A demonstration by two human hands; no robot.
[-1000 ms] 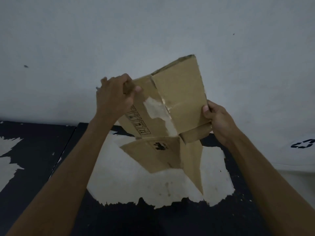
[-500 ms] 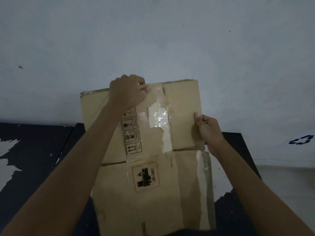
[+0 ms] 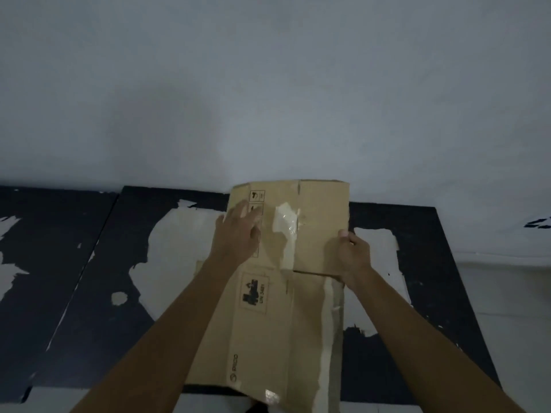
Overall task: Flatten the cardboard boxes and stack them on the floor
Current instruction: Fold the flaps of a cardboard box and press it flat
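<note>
A flattened brown cardboard box (image 3: 268, 323) with printed handling symbols and torn clear tape lies spread out low over the dark floor mat (image 3: 89, 293), its far edge near the wall. My left hand (image 3: 238, 234) lies flat on the upper left panel with straight fingers, pressing on it. My right hand (image 3: 353, 254) grips the box's right edge, thumb on top and fingers curled under.
The mat is black with large worn pale patches (image 3: 173, 248) and butts against a grey wall (image 3: 268, 99). A second dark mat (image 3: 29, 263) lies to the left. Pale floor (image 3: 507, 293) shows at the right, with a dark recycling mark (image 3: 538, 223) on the wall.
The box went from held up and half folded to opened flat and lowered toward the mat. My left hand let go of the top edge and now presses flat.
</note>
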